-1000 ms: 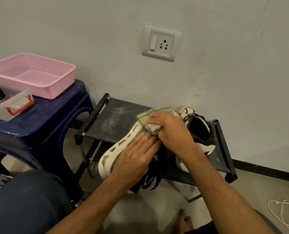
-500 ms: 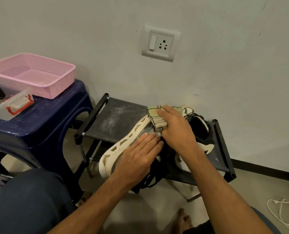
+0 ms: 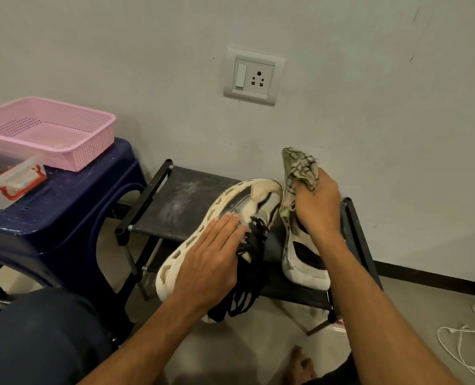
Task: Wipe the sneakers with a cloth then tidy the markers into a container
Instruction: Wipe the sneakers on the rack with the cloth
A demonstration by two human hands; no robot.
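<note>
Head view, the only one we have, and it's the wiping step. Nothing of the marker tidy has begun. Everything sits on the black rack [image 3: 180, 201].

The left hand [image 3: 211, 262] lies flat with its fingers straight and together. It presses on the laced side of the near sneaker [image 3: 264, 195], at the rack's front left. The right hand [image 3: 316, 207] has its fingers curled round the bunched cloth [image 3: 300, 168]. It hovers over the toe end of the second sneaker [image 3: 305, 270], on the rack's right half. The cloth's lower fold seems to touch that toe, though I can't be sure.

The near sneaker is tipped on its side with its pale sole turned toward the rack's left rail. Its toe points at the rack's back edge. Its long axis runs diagonally from front left to back centre, and the heel hangs past the front edge. The second sneaker looks upright, its toe toward the back and its heel toward the front, lying nearly straight front to back.

The next move, I'd judge, is to stroke the cloth down the second sneaker's toe, with something holding that shoe steady.

Left of the rack, a blue stool [image 3: 64, 207] carries a pink basket [image 3: 91, 157] and a clear box [image 3: 11, 187]. I can't make out any markers.
</note>
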